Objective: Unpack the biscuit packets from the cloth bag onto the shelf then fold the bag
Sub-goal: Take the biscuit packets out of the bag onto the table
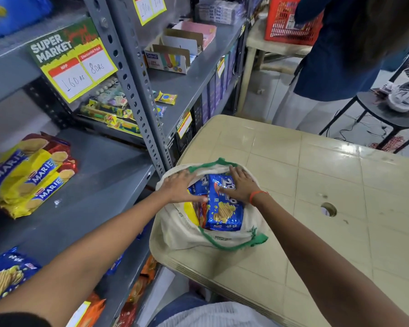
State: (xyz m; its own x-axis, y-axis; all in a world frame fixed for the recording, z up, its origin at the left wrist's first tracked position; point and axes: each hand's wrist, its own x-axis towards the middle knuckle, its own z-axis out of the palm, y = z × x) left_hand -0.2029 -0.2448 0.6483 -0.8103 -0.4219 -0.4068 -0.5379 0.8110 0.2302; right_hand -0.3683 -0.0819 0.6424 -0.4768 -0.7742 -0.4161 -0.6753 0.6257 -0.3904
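A cream cloth bag [187,234] with green trim stands open on the corner of a beige plastic table [316,185]. Blue biscuit packets [224,213] fill its mouth, with a yellow and a red packet edge beside them. My left hand [178,186] lies flat on the bag's left rim and the packets, fingers spread. My right hand [242,185] presses flat on the top blue packet. Neither hand has closed around anything. On the grey shelf [92,197] to the left lie yellow Marie packets [28,178] and a blue packet [7,274].
Grey slotted uprights [137,90] separate the shelf bays; price cards and small boxes sit higher up. Orange packets show on a lower shelf. A person in dark blue [340,55] stands beyond the table near a red basket [291,22] and a black stool [387,109].
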